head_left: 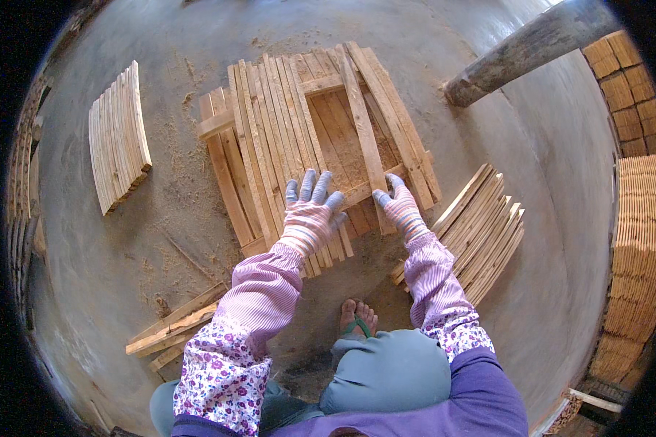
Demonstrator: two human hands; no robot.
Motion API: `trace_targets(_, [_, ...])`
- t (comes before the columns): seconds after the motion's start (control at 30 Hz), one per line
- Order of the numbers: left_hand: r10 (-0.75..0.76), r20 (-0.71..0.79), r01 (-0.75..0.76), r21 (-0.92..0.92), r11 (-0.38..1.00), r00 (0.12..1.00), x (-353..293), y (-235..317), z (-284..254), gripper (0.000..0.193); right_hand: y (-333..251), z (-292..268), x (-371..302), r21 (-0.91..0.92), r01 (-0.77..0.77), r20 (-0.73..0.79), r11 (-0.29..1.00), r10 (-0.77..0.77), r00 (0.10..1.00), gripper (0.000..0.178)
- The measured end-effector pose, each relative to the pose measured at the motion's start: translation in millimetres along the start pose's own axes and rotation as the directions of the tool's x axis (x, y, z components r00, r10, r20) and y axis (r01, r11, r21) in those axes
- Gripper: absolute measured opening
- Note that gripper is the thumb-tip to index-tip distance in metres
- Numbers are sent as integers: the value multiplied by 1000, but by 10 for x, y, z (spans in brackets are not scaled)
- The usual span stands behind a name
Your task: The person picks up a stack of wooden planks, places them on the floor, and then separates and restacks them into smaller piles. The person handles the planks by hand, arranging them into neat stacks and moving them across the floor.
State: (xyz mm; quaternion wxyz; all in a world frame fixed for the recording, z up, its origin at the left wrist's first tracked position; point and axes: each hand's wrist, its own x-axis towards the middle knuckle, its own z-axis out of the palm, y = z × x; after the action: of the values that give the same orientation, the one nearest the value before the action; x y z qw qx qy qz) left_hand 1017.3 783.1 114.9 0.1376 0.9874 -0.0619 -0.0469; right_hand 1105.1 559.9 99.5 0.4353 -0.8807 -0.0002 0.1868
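In front of me lies a low stack of wooden slats [273, 131], laid side by side over crosspieces, with a gap right of its middle. My left hand [310, 215], in a striped glove with grey-blue fingertips, rests on the near ends of the slats, its fingers spread. A single slat [361, 120] slants across the gap, lying on the crosspieces. At its near end my right hand [401, 210], gloved the same way, grips it between thumb and fingers. The palm side of both hands is hidden.
Bundles of slats lie on the concrete floor [182, 54]: one pile at the left [118, 138], another pile at the right [477, 233]. Loose wood pieces [175, 328] lie near my left knee. A round post [525, 54] stands far right, beside stacked wood [638, 262]. Sawdust is scattered about.
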Motion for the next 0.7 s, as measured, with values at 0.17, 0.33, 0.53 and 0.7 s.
trace_targets(0.17, [26, -72, -29, -41, 999, 997, -23, -62, 87, 47, 182, -111, -308, 125, 43, -144, 991, -24, 989, 45])
trace_targets(0.33, [38, -123, -42, -30, 999, 992, -39, -133, 64, 46, 856, -861, -1030, -146, -56, -585, 988, -41, 810, 42])
trace_targets(0.53, [77, -165, -82, -29, 996, 983, 26, 0, 87, 45, 2788, -1980, -2477, 103, -572, -931, 813, 281, 231, 44])
trace_targets(0.7, [76, -113, -72, 37, 997, 991, -44, -128, 49, 45, 3409, -1540, -3162, 294, -793, -846, 533, 531, 43, 38])
